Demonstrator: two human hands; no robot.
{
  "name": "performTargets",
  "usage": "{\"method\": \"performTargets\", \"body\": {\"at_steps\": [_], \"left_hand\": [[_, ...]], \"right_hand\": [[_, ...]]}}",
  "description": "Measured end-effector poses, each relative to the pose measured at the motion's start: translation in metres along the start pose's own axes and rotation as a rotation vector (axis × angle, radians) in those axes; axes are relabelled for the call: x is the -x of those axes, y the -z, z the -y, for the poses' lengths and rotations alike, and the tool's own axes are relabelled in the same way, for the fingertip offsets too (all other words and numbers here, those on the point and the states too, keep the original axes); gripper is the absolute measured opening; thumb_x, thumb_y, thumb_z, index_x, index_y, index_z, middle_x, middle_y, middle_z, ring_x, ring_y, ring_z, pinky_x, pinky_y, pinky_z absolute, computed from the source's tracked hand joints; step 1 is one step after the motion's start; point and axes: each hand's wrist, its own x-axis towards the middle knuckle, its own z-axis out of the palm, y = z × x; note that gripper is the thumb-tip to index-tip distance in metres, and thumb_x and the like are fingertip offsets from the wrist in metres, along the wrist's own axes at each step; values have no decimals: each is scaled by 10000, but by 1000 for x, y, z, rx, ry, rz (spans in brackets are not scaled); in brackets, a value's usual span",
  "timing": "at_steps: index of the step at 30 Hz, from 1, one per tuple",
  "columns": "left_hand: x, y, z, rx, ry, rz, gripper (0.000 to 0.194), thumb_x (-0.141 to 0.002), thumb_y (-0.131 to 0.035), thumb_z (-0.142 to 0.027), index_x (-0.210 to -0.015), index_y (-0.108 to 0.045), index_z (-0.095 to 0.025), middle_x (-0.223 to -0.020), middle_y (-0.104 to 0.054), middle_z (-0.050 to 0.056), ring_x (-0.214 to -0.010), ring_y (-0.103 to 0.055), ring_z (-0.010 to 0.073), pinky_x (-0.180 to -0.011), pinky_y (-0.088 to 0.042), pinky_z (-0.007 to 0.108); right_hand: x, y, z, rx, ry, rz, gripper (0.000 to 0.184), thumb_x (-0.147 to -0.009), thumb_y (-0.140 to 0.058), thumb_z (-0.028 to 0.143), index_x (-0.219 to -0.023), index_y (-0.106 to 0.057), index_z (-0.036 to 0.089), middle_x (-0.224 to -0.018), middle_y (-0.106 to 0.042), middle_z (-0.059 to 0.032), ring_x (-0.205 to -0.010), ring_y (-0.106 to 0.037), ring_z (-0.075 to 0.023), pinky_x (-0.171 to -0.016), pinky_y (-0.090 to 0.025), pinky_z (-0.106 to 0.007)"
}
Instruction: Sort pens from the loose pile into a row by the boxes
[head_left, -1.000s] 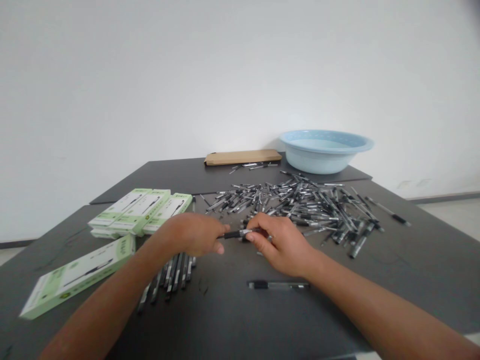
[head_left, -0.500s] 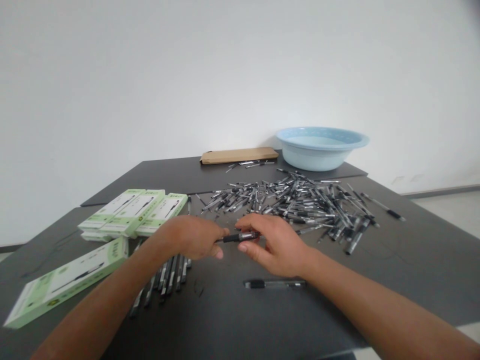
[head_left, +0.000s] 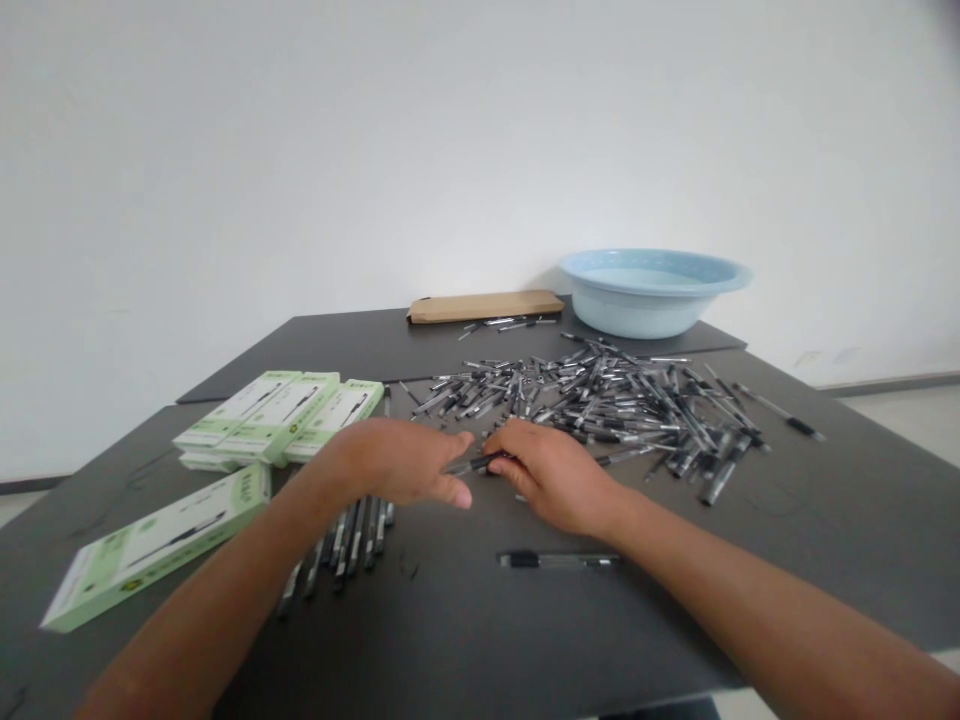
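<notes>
My right hand (head_left: 559, 472) pinches a black pen (head_left: 476, 464) between thumb and fingers, above the middle of the dark table. The pen's clear end points left, toward the gap between the thumb and fingers of my left hand (head_left: 409, 462). That left hand is open, with thumb and fingers apart; whether it touches the pen I cannot tell. Nearer to me lies a single pen (head_left: 559, 560), sideways on the table. Partly hidden under my left wrist is a row of pens (head_left: 352, 540) laid side by side.
A loose heap of pens (head_left: 600, 400) spreads behind my right hand. Green and white pen boxes (head_left: 281, 415) are stacked at left, with another box (head_left: 161, 540) in front. Farther back are a flat brown cardboard piece (head_left: 487, 306) and a light blue basin (head_left: 652, 300).
My left thumb and fingers have spread apart around the pen's end. My right hand has closed farther over the pen, covering more of it. The view has shifted slightly.
</notes>
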Motion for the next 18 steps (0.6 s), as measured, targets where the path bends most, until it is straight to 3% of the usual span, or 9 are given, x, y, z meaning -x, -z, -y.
{"method": "performTargets", "body": {"at_steps": [3,5,12,18], "left_hand": [[5,5,3,27,15,83,808,-879,-458,-560,-1481,-239,-68,-1302,-587,201,-1152,-575,292,-868,-451,307],[8,8,3,65,-12,85,837,-882,-454,-552,-1488,-192,-37,-1282,-603,198,-1156,-571,282,-868,-441,291],[10,7,-1,57,-34,56,743,-859,-500,-547,-1421,-353,-84,-1114,-705,156,-983,-657,276,-743,-468,276],[11,5,0,40,11,69,653,-886,-488,-495,-1365,-411,-57,-1136,-688,177,-1001,-647,276,-780,-469,287]], "right_hand": [[-2,-2,-6,23,-13,29,138,-930,-492,205,-986,-612,169,-931,-620,-67,-873,-565,-177,-764,-415,-281],[-5,-3,-10,47,3,30,150,-934,-487,204,-1006,-614,169,-943,-612,-71,-891,-555,-180,-769,-411,-285],[-27,-18,-11,316,122,190,180,-924,-513,288,-1006,-641,191,-973,-601,-81,-953,-537,-226,-802,-396,-346],[-65,-42,-12,468,236,256,202,-920,-491,276,-993,-643,165,-1044,-603,-122,-1002,-535,-268,-823,-426,-412]]}}
